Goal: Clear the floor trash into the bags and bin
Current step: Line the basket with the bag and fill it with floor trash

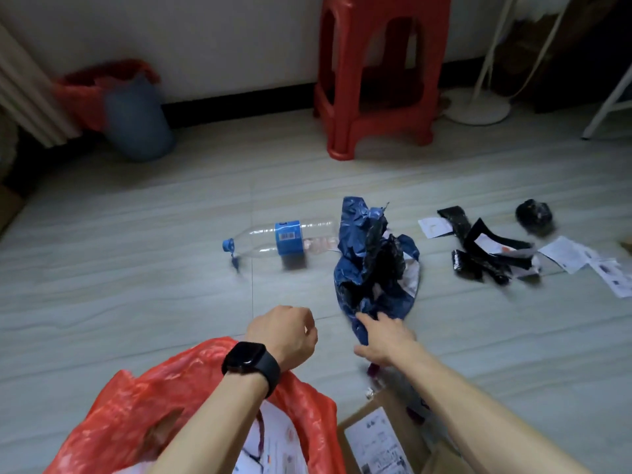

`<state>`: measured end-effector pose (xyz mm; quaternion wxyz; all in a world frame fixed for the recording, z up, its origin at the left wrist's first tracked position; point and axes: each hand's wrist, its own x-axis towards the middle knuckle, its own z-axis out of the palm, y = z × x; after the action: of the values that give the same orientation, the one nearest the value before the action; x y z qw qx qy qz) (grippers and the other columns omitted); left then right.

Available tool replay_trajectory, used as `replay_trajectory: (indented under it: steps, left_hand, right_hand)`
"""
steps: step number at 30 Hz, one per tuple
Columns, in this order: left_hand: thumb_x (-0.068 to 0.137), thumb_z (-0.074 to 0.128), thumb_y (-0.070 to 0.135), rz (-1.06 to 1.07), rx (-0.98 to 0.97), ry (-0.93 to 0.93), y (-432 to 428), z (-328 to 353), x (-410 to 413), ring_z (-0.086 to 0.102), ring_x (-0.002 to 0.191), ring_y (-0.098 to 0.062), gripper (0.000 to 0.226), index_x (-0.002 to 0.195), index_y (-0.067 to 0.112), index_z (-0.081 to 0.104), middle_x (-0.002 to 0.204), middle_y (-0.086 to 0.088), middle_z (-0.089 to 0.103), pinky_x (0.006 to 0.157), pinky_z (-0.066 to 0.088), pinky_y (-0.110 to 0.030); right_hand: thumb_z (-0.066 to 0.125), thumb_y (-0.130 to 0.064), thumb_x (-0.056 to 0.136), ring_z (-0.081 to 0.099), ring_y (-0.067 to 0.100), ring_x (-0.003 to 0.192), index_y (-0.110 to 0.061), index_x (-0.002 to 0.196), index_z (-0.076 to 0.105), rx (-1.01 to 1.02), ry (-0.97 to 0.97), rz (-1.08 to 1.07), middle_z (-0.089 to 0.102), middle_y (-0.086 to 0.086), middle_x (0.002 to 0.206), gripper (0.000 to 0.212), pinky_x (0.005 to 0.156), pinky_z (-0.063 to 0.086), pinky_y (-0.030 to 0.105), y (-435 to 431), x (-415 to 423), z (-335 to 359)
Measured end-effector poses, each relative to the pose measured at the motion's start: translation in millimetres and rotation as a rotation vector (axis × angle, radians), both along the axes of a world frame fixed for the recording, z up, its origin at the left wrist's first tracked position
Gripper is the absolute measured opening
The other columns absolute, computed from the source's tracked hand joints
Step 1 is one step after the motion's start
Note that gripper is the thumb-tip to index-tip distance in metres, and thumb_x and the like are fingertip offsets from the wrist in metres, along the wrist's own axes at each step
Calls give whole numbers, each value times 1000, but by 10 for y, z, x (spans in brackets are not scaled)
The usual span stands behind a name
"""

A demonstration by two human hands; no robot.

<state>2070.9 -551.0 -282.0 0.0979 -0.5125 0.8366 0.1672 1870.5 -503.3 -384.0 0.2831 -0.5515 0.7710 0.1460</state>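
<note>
Crumpled blue wrapper [374, 261] on the grey floor [136, 268], long axis running away from the person, narrow end nearest.

Left of the wrapper and touching it: clear bottle [270, 239] on its side, long axis crosswise, blue cap pointing left, base hidden behind the wrapper's folds. Right of the wrapper, apart: black scraps [478, 248] mixed with white paper slips [571, 254], then a black wad [533, 215] farther right. Beyond the wrapper, well apart: red stool [376, 73] by the wall. Beyond and far left: blue bin [136, 121] lined in red.

At the wrapper's near end: right hand [386, 336], fingers stretched and slightly spread, tips touching the blue plastic, blurred. Nearer and left of the wrapper: left hand [284, 333] with black watch [251, 362], fingers curled under; cannot tell whether gripping anything. Below that wrist: red bag [191, 398], mouth open, papers inside. Nearer than the wrapper, under the right forearm: cardboard box [383, 436] with a label.
</note>
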Motion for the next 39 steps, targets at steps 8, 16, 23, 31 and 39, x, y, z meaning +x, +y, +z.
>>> replay_trajectory:
  steps: [8, 16, 23, 31, 39]
  left_hand:
    - [90, 45, 38, 53, 2, 36, 21, 105, -32, 63, 92, -21, 26, 106, 31, 64, 108, 5, 68, 73, 52, -33]
    - [72, 72, 54, -61, -73, 221, -9, 241, -37, 40, 132, -26, 100, 149, 51, 8, 156, -2, 23, 102, 45, -41]
    - [84, 68, 48, -87, -54, 425, -65, 479, -401, 59, 109, -26, 33, 107, 24, 68, 118, -2, 64, 90, 48, -36]
    - [90, 65, 36, 341, 169, 848, -101, 762, -585, 67, 95, -23, 22, 100, 17, 64, 96, -3, 71, 87, 52, -44]
    - [93, 54, 9, 528, 326, 1019, -15, 862, -442, 66, 73, -26, 45, 126, 35, 36, 92, -15, 69, 75, 55, -39]
  right_hand:
    - [49, -9, 87, 60, 33, 107, -25, 117, 59, -254, 38, 22, 62, 5, 117, 36, 83, 49, 38, 98, -123, -95]
    - [50, -21, 58, 51, 8, 53, -23, 53, 55, -474, -1137, -671, 54, -5, 58, 7, 53, 41, 25, 393, -404, 997]
    - [53, -19, 79, 57, 11, 64, -24, 79, 68, -562, -1240, -753, 64, -4, 76, 16, 55, 45, 22, 419, -736, 1685]
    - [83, -43, 73, 62, -1, 108, -44, 141, 37, -769, -1031, -633, 68, -9, 113, 83, 90, 51, 27, 607, -750, 1676]
    - [76, -13, 83, 69, 14, 100, -37, 125, 63, -816, -905, -491, 73, -3, 108, 50, 93, 56, 44, 759, -534, 1561]
